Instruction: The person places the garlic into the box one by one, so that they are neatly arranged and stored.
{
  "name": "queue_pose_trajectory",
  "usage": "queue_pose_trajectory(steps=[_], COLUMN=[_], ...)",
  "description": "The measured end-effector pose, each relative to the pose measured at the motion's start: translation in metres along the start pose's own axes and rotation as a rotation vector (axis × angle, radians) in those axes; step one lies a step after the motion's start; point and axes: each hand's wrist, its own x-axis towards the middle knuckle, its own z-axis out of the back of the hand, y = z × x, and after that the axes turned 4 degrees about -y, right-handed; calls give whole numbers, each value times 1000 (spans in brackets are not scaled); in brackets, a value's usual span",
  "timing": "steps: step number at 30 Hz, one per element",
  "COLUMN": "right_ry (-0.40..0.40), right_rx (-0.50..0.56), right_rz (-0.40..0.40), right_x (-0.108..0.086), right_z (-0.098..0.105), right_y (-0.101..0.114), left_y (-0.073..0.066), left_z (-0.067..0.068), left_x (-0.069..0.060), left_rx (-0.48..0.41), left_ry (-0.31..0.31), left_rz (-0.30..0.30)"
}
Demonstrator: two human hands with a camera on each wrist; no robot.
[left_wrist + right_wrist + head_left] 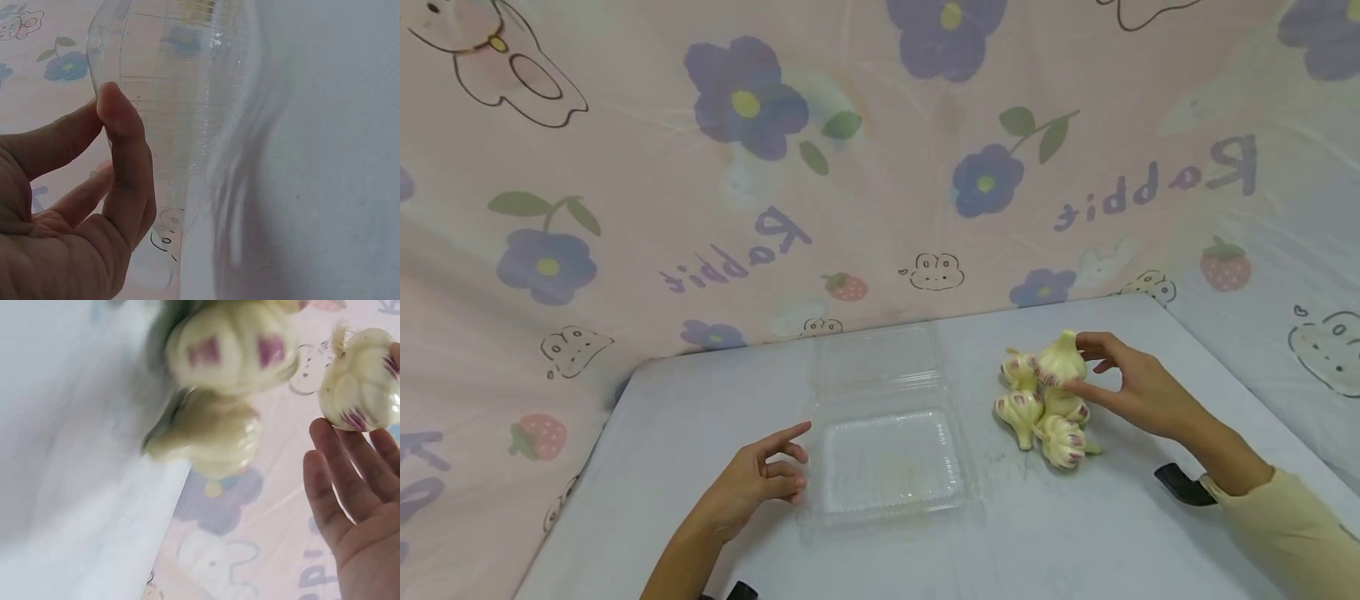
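In the head view my right hand (1138, 387) holds a garlic bulb (1062, 362) between thumb and fingers, at the top of a cluster of glossy, purple-marked garlic bulbs (1063, 442). The right wrist view shows the held bulb (359, 384) at the fingertips, apart from the bulbs beside it. A clear plastic clamshell container (891, 462) lies unfolded on the table, its lid (876, 358) toward the back. My left hand (752, 479) is at the container's left edge with fingers loosely bent. In the left wrist view its fingertips overlap the rim; firm contact cannot be told.
The white table (715, 400) meets a patterned cloth (865, 167) at the back and sides. A black strap-like piece (1183, 485) shows by the right wrist, and another dark piece (742, 591) by the left wrist.
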Motion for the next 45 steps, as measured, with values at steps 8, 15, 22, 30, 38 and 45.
queue_pose_trajectory(steps=[8,15,22,30,38,45], right_ry=[74,103,126,144,187,208], right_rx=[69,128,161,231,258,296], right_rz=[9,20,23,29,33,56], right_x=[9,15,18,21,23,24], right_z=[-6,-12,-24,-43,-60,-76], right_y=[25,47,70,100,125,145], left_y=[0,-1,-2,-1,0,0], left_z=[0,-1,-1,-1,-2,-1], left_x=[1,0,-2,-3,-1,-2], left_rx=[-1,-3,-16,-18,-12,-16], left_ry=[-8,-11,-23,-17,-32,-21], left_rz=[17,6,-1,-9,15,6])
